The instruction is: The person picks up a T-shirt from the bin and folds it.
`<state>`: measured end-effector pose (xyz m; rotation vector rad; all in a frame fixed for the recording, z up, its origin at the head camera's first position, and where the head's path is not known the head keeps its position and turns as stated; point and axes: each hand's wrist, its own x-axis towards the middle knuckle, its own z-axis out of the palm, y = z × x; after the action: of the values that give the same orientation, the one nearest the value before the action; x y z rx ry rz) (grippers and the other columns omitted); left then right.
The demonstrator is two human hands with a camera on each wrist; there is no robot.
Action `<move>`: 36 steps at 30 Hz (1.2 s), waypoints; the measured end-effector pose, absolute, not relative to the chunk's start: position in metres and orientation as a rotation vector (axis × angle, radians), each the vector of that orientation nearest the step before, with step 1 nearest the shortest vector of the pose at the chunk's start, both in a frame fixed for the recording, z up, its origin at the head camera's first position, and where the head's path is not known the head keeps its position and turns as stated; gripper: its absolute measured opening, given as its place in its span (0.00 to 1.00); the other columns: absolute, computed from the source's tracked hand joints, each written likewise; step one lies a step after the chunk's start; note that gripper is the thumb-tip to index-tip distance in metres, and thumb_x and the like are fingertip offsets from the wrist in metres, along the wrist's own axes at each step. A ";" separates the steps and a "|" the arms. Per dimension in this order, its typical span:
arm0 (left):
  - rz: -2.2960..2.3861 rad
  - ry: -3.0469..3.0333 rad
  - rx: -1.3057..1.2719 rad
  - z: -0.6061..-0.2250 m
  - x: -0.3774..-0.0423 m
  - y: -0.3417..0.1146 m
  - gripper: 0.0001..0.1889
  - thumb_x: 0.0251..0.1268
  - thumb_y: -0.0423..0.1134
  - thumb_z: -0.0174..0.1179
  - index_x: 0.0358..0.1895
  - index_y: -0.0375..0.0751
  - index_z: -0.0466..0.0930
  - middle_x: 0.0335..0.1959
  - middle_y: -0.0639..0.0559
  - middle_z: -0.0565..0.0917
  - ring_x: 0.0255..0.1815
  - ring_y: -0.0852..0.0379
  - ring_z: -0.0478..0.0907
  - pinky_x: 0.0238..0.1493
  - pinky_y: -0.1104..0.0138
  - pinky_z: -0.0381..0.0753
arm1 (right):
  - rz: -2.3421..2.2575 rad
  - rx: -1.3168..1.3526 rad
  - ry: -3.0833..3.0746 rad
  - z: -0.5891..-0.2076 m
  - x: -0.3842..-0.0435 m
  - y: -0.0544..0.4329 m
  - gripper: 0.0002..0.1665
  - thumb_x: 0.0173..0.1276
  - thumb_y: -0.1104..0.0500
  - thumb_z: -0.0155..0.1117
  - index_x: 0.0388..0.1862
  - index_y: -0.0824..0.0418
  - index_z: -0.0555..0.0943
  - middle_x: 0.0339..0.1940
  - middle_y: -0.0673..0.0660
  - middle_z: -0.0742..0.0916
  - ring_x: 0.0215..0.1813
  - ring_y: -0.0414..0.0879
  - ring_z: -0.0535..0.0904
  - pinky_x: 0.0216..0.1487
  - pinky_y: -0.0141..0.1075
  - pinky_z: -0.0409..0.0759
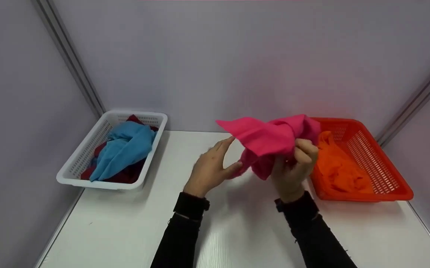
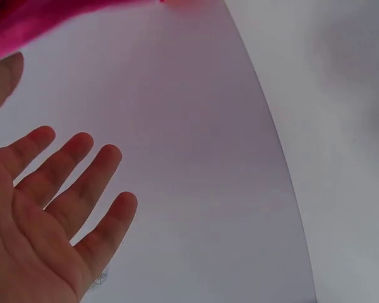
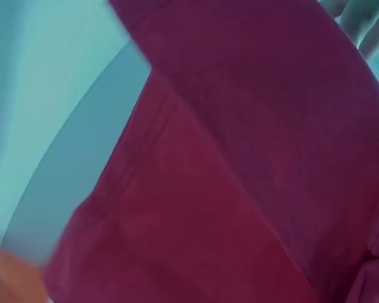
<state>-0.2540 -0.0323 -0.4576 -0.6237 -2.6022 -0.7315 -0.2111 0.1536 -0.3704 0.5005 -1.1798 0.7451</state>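
Note:
Bunched pink cloth (image 1: 265, 136) hangs above the middle of the table, gripped on its right side by my right hand (image 1: 293, 167), whose fingers curl into the fabric. My left hand (image 1: 211, 165) is just left of the cloth, fingers extended and thumb apart. In the left wrist view its palm (image 2: 31, 246) faces the camera with spread fingers, holding nothing, and a pink edge (image 2: 57, 19) shows above. Folds of the same cloth (image 3: 177, 208) fill most of the right wrist view and hide the right hand there.
At the left, a white basket (image 1: 69, 178) contains a blue cloth (image 1: 127, 147) and dark red cloth (image 1: 129, 175). To the right stands an orange-red basket (image 1: 389, 182) with orange cloth (image 1: 343, 171) inside. Grey panels (image 1: 200, 67) rise behind and beside the white table (image 1: 125, 230).

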 end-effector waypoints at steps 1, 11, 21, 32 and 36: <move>-0.776 -2.627 -0.644 -0.459 -0.254 -0.031 0.42 0.46 0.70 0.50 0.66 0.72 0.42 0.60 0.68 0.62 0.54 0.65 0.67 0.47 0.60 0.72 | 0.759 0.507 -1.190 -0.373 -0.211 0.150 0.16 0.60 0.53 0.61 0.32 0.60 0.65 0.30 0.61 0.73 0.23 0.51 0.66 0.25 0.34 0.63; -1.284 -2.632 -1.024 -0.457 -0.252 -0.023 0.29 0.47 0.60 0.59 0.56 0.73 0.59 0.45 0.71 0.71 0.43 0.70 0.70 0.40 0.66 0.75 | 0.834 0.485 -1.243 -0.393 -0.222 0.145 0.18 0.57 0.51 0.63 0.32 0.61 0.67 0.32 0.61 0.76 0.30 0.52 0.69 0.26 0.35 0.65; -1.010 -2.592 -0.442 -0.452 -0.261 -0.065 0.13 0.58 0.39 0.53 0.41 0.66 0.71 0.32 0.69 0.76 0.28 0.70 0.72 0.24 0.70 0.73 | 0.983 0.421 -1.412 -0.414 -0.240 0.179 0.12 0.60 0.59 0.60 0.33 0.64 0.69 0.33 0.59 0.75 0.28 0.48 0.65 0.23 0.32 0.61; -0.978 -2.466 -0.247 -0.439 -0.260 -0.118 0.23 0.55 0.28 0.55 0.45 0.65 0.71 0.35 0.66 0.77 0.31 0.68 0.73 0.33 0.69 0.76 | 1.119 0.276 -1.823 -0.457 -0.267 0.209 0.08 0.62 0.63 0.56 0.40 0.57 0.71 0.36 0.48 0.76 0.40 0.43 0.72 0.33 0.35 0.76; -0.981 -2.525 -0.280 -0.442 -0.260 -0.122 0.21 0.54 0.29 0.56 0.46 0.62 0.72 0.32 0.66 0.76 0.29 0.68 0.73 0.28 0.71 0.76 | 1.175 0.240 -1.972 -0.477 -0.278 0.214 0.10 0.62 0.66 0.55 0.41 0.56 0.72 0.37 0.47 0.77 0.40 0.41 0.71 0.37 0.36 0.73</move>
<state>-0.2602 -0.1218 -0.4417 -0.2798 -2.5254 -0.9808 -0.2783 0.2136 -0.4771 0.2399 -1.9718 1.1748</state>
